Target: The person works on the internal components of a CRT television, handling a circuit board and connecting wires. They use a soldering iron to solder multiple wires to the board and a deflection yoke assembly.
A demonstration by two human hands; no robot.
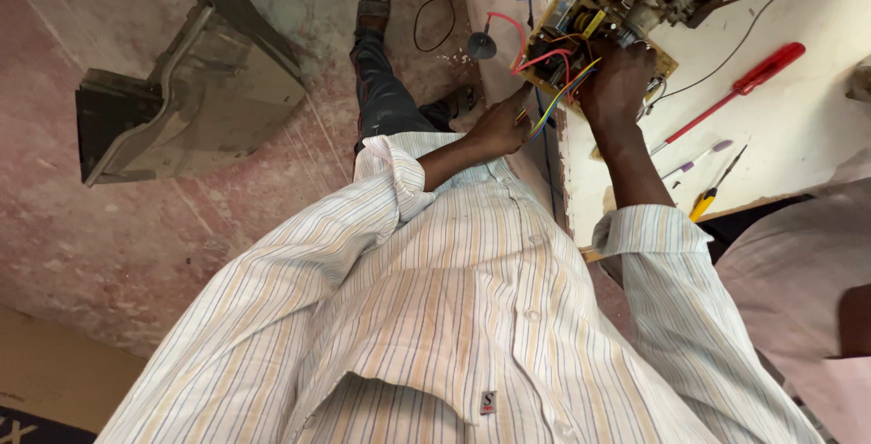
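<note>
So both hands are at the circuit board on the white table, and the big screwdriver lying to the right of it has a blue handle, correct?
Not quite: the head view shows the big screwdriver has a red handle, not blue. The rest holds: the left hand and right hand are both at the circuit board and its coloured wires, on the white table.

One camera sits on the person's head and looks straight down, close to the striped shirt point(435, 317). The table point(817, 126) lies at one o'clock, the floor point(136, 226) at nine o'clock.
</note>
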